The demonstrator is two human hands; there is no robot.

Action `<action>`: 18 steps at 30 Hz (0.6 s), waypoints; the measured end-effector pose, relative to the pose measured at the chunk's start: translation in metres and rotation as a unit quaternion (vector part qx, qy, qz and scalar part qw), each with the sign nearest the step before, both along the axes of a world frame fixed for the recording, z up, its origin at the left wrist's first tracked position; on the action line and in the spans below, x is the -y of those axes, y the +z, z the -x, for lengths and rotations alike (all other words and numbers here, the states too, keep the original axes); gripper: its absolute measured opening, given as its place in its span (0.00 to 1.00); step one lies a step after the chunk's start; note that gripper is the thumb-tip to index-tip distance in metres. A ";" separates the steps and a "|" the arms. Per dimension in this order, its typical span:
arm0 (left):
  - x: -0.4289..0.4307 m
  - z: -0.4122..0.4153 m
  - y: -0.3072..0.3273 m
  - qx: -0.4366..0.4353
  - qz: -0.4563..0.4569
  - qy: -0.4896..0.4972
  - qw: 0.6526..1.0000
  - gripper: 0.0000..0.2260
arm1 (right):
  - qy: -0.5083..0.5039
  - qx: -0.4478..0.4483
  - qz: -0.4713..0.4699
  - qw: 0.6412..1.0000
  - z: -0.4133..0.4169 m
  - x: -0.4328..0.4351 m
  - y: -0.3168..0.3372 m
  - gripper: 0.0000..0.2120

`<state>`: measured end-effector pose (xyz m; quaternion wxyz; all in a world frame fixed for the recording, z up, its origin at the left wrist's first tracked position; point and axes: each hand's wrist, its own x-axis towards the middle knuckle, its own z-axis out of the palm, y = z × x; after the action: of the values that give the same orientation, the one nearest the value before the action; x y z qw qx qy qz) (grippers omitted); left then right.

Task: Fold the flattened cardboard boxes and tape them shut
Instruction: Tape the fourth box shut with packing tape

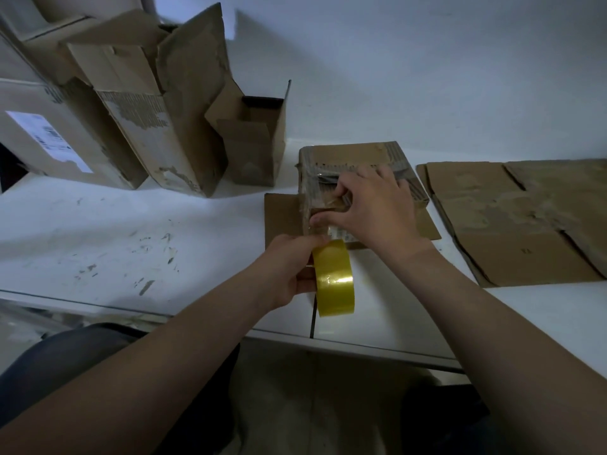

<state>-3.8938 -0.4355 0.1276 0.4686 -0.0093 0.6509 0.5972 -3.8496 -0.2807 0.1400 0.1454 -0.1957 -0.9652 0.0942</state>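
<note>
Hands apart: left hand (289, 270) clamped around yellow tape roll (335, 280), right hand (374, 211) pinching taped box (348, 156).

The folded box (348, 152) sits between open boxes (259, 142) left and flattened cardboard (512, 224) right.

Nothing legible anywhere. White shipping label (49, 139) on the side of the large box (105, 159) at far left: a barcode-like block and lines of fine print, all too small and blurred to read. Above it on the same box, a patch of dark printed marks (56, 93), unreadable. Small pale label (340, 232) on the near face of the small box (348, 152), partly hidden, print not readable. Tiny dark mark (526, 250) on the flattened cardboard (486, 188) at right, too small to make out.
</note>
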 end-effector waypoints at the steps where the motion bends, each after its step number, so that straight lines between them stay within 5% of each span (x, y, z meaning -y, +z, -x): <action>1: 0.000 0.000 0.000 0.005 0.002 -0.002 1.000 0.12 | -0.003 0.000 -0.004 1.000 0.000 0.000 -0.001 0.28; 18: 0.006 -0.006 -0.006 0.020 0.016 -0.031 0.999 0.16 | 0.005 0.007 -0.019 1.000 0.001 -0.001 0.000 0.29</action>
<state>-3.8880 -0.4420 0.1219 0.4999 -0.0085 0.6504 0.5718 -3.8511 -0.2794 0.1403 0.1415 -0.1889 -0.9688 0.0755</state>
